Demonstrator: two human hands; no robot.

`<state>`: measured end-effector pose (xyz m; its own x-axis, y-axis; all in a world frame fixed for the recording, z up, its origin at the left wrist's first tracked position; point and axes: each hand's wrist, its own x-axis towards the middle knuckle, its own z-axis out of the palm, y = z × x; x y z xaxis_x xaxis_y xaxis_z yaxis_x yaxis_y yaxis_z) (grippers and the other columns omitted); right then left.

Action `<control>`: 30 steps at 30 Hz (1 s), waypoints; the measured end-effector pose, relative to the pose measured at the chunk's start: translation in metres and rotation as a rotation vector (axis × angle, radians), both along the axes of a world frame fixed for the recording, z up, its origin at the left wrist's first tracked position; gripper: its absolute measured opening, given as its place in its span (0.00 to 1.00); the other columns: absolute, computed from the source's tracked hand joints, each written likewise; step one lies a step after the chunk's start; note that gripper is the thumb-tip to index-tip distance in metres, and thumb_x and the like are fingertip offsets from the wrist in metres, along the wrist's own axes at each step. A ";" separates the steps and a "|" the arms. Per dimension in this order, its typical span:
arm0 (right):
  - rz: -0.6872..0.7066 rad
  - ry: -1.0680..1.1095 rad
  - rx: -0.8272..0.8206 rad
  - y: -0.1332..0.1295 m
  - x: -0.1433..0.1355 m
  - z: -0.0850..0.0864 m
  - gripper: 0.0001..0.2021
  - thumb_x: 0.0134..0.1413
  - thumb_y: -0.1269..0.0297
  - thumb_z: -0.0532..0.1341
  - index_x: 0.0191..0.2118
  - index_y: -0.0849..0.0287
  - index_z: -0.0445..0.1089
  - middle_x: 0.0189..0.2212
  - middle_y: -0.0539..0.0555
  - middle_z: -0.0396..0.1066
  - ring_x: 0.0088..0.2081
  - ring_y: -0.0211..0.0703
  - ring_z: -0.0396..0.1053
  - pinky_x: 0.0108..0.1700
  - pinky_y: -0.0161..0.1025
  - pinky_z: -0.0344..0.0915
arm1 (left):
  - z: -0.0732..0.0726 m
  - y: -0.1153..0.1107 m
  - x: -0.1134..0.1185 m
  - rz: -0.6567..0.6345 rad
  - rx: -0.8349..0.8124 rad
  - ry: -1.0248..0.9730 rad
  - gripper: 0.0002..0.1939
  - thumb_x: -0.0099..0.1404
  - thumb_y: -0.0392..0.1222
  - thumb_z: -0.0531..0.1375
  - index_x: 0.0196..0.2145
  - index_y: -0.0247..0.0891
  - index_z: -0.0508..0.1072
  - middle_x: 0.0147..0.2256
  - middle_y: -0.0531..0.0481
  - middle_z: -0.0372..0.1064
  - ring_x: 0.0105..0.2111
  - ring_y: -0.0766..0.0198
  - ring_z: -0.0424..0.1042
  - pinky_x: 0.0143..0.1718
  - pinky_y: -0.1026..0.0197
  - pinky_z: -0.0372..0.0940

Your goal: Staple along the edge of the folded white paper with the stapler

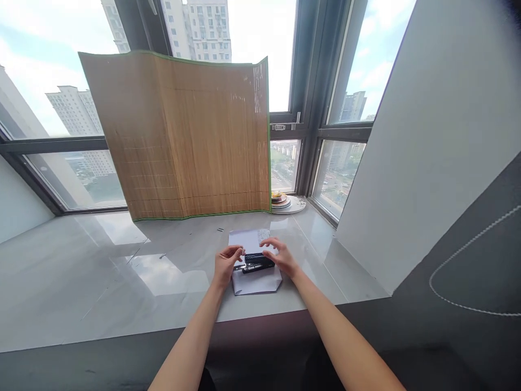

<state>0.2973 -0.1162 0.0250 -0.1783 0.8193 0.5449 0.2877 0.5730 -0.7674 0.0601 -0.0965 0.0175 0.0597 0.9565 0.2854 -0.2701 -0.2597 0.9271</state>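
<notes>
On the pale surface (183, 309), a black stapler (256, 267) lies on white paper (258, 285); left hand (225, 265) pinching a small piece, right hand (285, 259) loosely curved, apparently empty. Slackened fingertips could drop the piece.

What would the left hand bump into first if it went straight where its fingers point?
Likely the right hand, across from it; possibly the black object between them first, as one view leaves their heights unclear.

Can't tell if L hand (225, 266) holds sth (too sm.); white cord (430, 281) cut off @ R edge.
</notes>
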 end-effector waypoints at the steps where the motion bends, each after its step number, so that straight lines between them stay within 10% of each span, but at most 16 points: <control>1: -0.001 0.008 0.054 -0.002 -0.001 0.001 0.16 0.63 0.49 0.67 0.48 0.54 0.80 0.47 0.57 0.78 0.49 0.51 0.71 0.53 0.48 0.68 | 0.002 -0.002 0.001 0.016 0.033 0.052 0.16 0.57 0.50 0.75 0.37 0.35 0.84 0.32 0.44 0.80 0.31 0.62 0.77 0.30 0.64 0.70; 7: 0.145 -0.027 0.234 -0.010 -0.014 0.007 0.16 0.69 0.52 0.63 0.57 0.49 0.78 0.56 0.57 0.77 0.56 0.53 0.70 0.62 0.56 0.64 | 0.010 -0.014 -0.001 0.040 0.131 0.081 0.14 0.58 0.51 0.75 0.35 0.38 0.85 0.31 0.45 0.80 0.31 0.61 0.76 0.34 0.61 0.71; 23: 0.217 0.077 0.206 -0.024 -0.027 0.015 0.04 0.64 0.61 0.69 0.36 0.52 0.81 0.37 0.54 0.81 0.39 0.47 0.74 0.47 0.48 0.69 | 0.010 -0.025 0.008 -0.173 0.097 0.175 0.19 0.56 0.51 0.76 0.29 0.37 0.73 0.29 0.47 0.76 0.32 0.61 0.74 0.35 0.60 0.68; 26: 0.068 0.131 0.165 -0.020 -0.016 0.014 0.07 0.64 0.60 0.68 0.35 0.53 0.80 0.38 0.55 0.81 0.42 0.49 0.74 0.49 0.49 0.69 | 0.010 -0.022 0.005 -0.059 0.154 0.089 0.19 0.65 0.57 0.68 0.32 0.38 0.73 0.29 0.48 0.74 0.32 0.62 0.72 0.36 0.61 0.66; 30: -0.519 0.134 -0.010 0.011 0.032 0.010 0.09 0.58 0.54 0.69 0.35 0.54 0.81 0.36 0.56 0.80 0.39 0.51 0.72 0.41 0.45 0.66 | 0.003 -0.014 -0.002 0.312 0.078 -0.028 0.27 0.75 0.56 0.55 0.21 0.39 0.61 0.19 0.55 0.55 0.21 0.68 0.55 0.25 0.63 0.54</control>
<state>0.3290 -0.1047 0.0347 0.3223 0.7867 0.5265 0.4308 0.3733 -0.8216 0.0583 -0.1107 0.0208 -0.2417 0.9026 0.3562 -0.1915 -0.4042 0.8944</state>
